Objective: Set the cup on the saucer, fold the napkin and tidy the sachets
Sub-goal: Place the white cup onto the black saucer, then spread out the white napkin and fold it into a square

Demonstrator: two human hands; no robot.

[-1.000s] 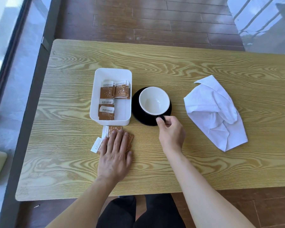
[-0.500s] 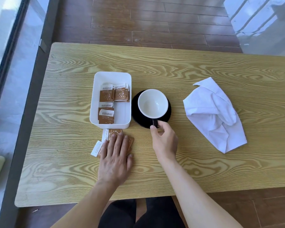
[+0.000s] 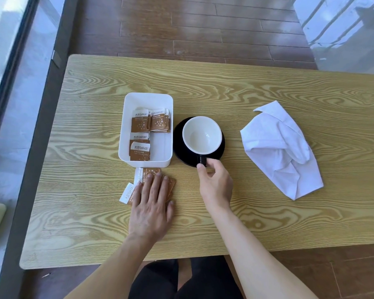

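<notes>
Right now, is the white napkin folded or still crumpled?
Crumpled, not folded. The napkin lies in a loose, creased heap on the table, right of the cup, and neither hand touches it.

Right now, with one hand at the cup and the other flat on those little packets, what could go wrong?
The cup sits toward the far side of the saucer, not centred; a tug on its handle by the right hand might tip or slide it. The left hand only presses the loose sachets, so sweeping them toward the white tray could scatter some. The napkin is crumpled, not yet folded.
</notes>
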